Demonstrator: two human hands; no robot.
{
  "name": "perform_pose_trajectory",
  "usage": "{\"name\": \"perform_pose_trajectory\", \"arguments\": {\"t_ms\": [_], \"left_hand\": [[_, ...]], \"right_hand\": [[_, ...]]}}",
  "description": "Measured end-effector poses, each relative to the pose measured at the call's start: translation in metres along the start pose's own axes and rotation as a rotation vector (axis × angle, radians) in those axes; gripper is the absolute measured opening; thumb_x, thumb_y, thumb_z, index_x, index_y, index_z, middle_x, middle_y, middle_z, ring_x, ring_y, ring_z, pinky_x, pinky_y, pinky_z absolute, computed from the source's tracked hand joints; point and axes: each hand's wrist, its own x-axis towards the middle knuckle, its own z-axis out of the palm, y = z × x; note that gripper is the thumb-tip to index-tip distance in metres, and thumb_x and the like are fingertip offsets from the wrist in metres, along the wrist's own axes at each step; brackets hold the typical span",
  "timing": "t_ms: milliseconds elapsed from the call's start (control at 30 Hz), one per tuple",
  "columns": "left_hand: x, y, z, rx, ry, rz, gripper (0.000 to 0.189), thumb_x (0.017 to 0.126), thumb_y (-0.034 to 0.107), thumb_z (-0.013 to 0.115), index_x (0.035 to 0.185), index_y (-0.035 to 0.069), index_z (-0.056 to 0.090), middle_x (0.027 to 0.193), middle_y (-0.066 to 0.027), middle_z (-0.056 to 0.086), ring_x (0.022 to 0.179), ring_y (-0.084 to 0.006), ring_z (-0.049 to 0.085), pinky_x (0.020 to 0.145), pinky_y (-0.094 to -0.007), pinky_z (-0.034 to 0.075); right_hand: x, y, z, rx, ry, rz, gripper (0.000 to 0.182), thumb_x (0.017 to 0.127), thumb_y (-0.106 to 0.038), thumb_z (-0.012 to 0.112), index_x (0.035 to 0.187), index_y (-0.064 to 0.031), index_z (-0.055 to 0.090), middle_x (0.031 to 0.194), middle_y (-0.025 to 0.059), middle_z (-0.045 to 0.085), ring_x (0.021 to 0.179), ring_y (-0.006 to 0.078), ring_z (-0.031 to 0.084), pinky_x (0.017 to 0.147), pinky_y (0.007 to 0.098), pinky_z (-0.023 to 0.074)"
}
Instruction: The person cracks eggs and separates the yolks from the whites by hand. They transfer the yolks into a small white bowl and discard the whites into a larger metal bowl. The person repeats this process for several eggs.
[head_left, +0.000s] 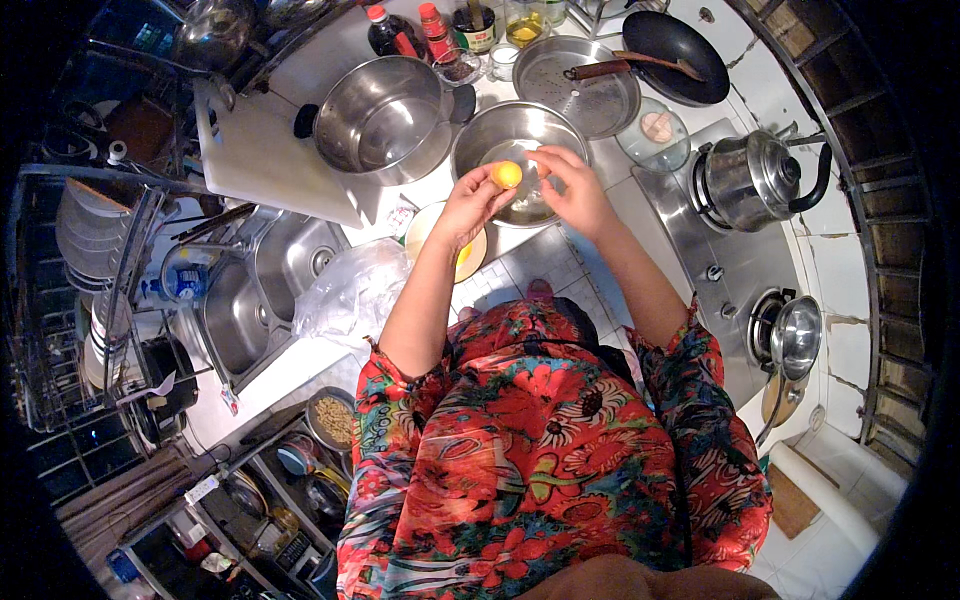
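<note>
An egg yolk (507, 175) sits in a piece of eggshell that my left hand (471, 201) holds over the near side of a stainless steel basin (480, 139). My right hand (579, 196) is just to the right over the same basin, its fingers curled around what looks like the other piece of brown shell (542, 171). Clear egg white (531, 204) lies in the bottom of the basin. Under my left wrist stands a pale yellow bowl (427, 217), partly hidden by the forearm, with yolk (463, 255) in it.
A steel pot (382, 112) and steamer tray (577, 82) stand behind. A plastic bag (352, 292) lies beside the double sink (281, 262). The cutting board (262, 161) leans at left. A kettle (750, 180) and small pan (796, 337) occupy the stove (720, 240).
</note>
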Motion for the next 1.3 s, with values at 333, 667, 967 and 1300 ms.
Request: {"name": "perform_pose_trajectory", "arguments": {"t_ms": [333, 667, 967, 1300], "left_hand": [[-0.002, 0.006, 0.001, 0.141, 0.035, -0.001, 0.031, 0.090, 0.001, 0.048, 0.121, -0.003, 0.048, 0.112, -0.0106, 0.057, 0.101, -0.0179, 0.058, 0.090, -0.0268, 0.050], [0.000, 0.009, 0.004, 0.260, 0.028, -0.037, 0.033, 0.089, 0.006, 0.050, 0.122, -0.001, 0.048, 0.112, -0.0088, 0.057, 0.101, -0.0157, 0.058, 0.089, -0.0250, 0.049], [0.004, 0.010, 0.009, 0.466, 0.019, 0.064, 0.039, 0.085, 0.007, 0.056, 0.122, -0.003, 0.049, 0.107, -0.0080, 0.060, 0.093, -0.0124, 0.059, 0.082, -0.0225, 0.048], [0.014, 0.007, 0.005, 0.814, 0.033, 0.175, 0.043, 0.082, 0.006, 0.060, 0.122, -0.005, 0.050, 0.106, -0.0081, 0.061, 0.095, -0.0132, 0.058, 0.087, -0.0254, 0.045]], "right_hand": [[-0.003, 0.002, -0.014, -0.598, 0.049, -0.210, 0.040, 0.073, 0.003, 0.056, 0.111, -0.0085, 0.060, 0.104, 0.0087, 0.058, 0.089, 0.0256, 0.059, 0.077, 0.0325, 0.0484], [-0.014, 0.022, 0.017, 0.277, 0.110, 0.188, 0.044, 0.074, 0.005, 0.062, 0.115, -0.0107, 0.058, 0.097, 0.0035, 0.058, 0.085, 0.0115, 0.057, 0.078, 0.0277, 0.0481], [-0.021, 0.044, 0.032, 0.367, 0.147, 0.258, 0.042, 0.076, 0.004, 0.063, 0.116, -0.0092, 0.056, 0.098, 0.0036, 0.060, 0.088, 0.0120, 0.058, 0.080, 0.0280, 0.0482], [-0.025, 0.046, 0.038, 0.649, 0.164, 0.362, 0.042, 0.077, 0.009, 0.061, 0.115, -0.0054, 0.050, 0.097, 0.0049, 0.060, 0.089, 0.0122, 0.058, 0.080, 0.0249, 0.0476]]}}
